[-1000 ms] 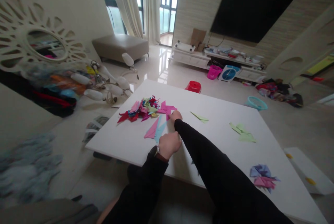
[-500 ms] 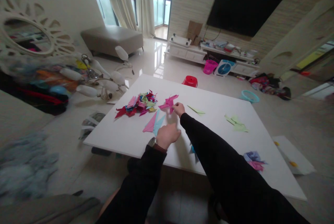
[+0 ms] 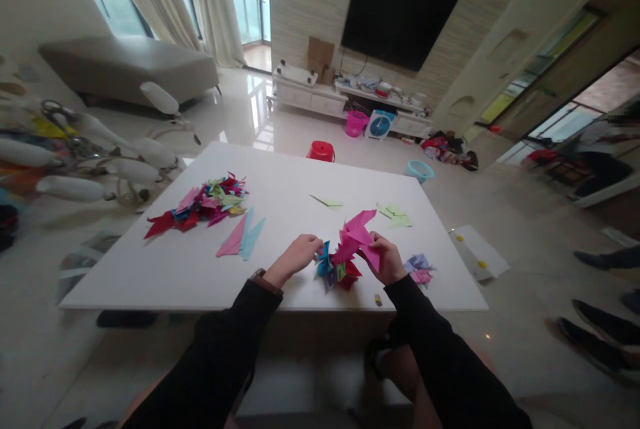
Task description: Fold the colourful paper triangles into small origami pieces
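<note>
My right hand [image 3: 387, 259] is closed on a magenta folded-paper piece [image 3: 357, 237], raised over the near part of the white table. Its several pointed flaps stick out up and down. My left hand [image 3: 299, 254], with a watch at the wrist, pinches the edge of a blue folded-paper piece [image 3: 324, 261]. That blue piece belongs to a cluster of colored folded paper, with a red piece [image 3: 351, 277] and a green one beside it, partly behind the magenta piece. Whether the magenta piece touches the cluster I cannot tell.
A heap of colored folded papers [image 3: 205, 203] lies on the left of the white table [image 3: 150, 275]. Pink [image 3: 233, 239] and light-blue [image 3: 253, 237] folded strips lie nearby. Green pieces [image 3: 395, 214] and a purple-pink bundle [image 3: 420, 269] are to the right. A red stool [image 3: 321, 151] stands beyond.
My right hand has carried the magenta piece from beside the heap to the near right, over the cluster. My left hand has moved right to the blue piece. The view has turned right.
</note>
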The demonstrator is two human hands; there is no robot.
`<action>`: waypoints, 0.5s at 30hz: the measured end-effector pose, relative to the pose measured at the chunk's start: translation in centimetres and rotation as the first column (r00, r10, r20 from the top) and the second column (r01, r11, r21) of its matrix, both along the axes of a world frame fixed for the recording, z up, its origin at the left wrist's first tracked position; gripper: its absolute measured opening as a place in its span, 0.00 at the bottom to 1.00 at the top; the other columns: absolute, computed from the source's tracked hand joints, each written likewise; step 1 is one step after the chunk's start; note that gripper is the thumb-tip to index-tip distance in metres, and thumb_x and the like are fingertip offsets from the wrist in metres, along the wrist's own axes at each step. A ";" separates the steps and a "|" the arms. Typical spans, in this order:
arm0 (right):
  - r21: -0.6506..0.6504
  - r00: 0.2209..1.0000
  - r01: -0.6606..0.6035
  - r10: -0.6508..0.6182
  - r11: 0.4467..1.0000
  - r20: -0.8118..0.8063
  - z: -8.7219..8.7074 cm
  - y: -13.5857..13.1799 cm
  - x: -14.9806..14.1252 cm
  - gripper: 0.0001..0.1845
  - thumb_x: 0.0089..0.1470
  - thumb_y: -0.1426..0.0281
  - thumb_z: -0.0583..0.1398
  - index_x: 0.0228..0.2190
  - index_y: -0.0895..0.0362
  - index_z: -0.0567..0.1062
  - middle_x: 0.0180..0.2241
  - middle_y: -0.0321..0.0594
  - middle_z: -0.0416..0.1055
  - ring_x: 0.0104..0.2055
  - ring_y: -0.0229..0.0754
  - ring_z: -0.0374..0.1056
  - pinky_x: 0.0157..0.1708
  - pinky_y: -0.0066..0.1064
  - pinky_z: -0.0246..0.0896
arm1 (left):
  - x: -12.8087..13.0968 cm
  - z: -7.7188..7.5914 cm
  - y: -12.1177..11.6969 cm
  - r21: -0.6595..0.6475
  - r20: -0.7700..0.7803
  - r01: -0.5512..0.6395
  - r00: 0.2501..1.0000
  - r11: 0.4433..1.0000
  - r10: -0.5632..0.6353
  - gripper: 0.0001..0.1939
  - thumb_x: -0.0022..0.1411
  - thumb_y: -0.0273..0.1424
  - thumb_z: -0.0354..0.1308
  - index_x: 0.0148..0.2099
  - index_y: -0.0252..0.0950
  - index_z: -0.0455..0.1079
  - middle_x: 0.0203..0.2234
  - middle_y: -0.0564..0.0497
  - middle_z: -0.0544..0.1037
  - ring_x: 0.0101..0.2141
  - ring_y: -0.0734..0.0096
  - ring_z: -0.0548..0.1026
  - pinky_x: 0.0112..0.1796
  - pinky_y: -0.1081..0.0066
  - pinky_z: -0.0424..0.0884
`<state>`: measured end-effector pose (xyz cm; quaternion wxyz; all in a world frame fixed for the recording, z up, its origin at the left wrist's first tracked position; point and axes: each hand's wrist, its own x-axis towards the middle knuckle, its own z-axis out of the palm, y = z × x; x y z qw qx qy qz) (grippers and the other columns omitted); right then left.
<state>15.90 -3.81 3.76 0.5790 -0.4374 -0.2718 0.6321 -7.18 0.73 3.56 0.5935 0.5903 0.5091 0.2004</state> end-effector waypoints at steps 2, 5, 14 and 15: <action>0.001 0.999 0.006 -0.006 1.000 -0.051 0.1 -0.7 0.8 0.10 0.34 0.76 0.63 0.18 0.55 0.65 0.22 0.32 0.62 0.27 0.36 0.60 0.30 0.28 0.64 | 1.6 -0.3 -0.7 -0.135 0.109 -0.041 0.993 0.990 0.056 0.14 0.61 0.35 0.53 0.40 0.31 0.74 0.43 0.40 0.82 0.40 0.62 0.79 0.36 0.69 0.70; 0.019 0.996 -0.011 0.012 1.000 -0.086 0.6 -0.7 1.5 0.09 0.33 0.76 0.61 0.18 0.55 0.65 0.22 0.33 0.61 0.27 0.37 0.60 0.28 0.28 0.63 | 3.5 -0.6 -1.1 -0.318 0.234 -0.162 0.941 0.934 0.243 0.14 0.60 0.35 0.55 0.44 0.32 0.74 0.45 0.40 0.82 0.42 0.63 0.79 0.39 0.69 0.70; 0.060 1.000 -0.017 0.017 0.998 -0.010 1.3 0.1 3.0 0.11 0.32 0.76 0.60 0.19 0.54 0.61 0.22 0.32 0.58 0.26 0.37 0.57 0.27 0.28 0.59 | 6.8 0.0 -0.6 -0.462 0.619 -0.054 0.695 0.885 0.366 0.07 0.59 0.29 0.60 0.40 0.32 0.75 0.38 0.42 0.81 0.36 0.68 0.78 0.38 0.71 0.73; 0.064 1.000 -0.017 0.017 0.998 -0.003 1.3 0.1 3.1 0.11 0.32 0.77 0.60 0.19 0.54 0.62 0.22 0.32 0.59 0.26 0.36 0.58 0.28 0.28 0.60 | 7.0 0.0 -0.5 -0.444 0.632 -0.067 0.683 0.893 0.365 0.07 0.58 0.28 0.61 0.40 0.32 0.74 0.38 0.44 0.80 0.36 0.70 0.78 0.38 0.72 0.73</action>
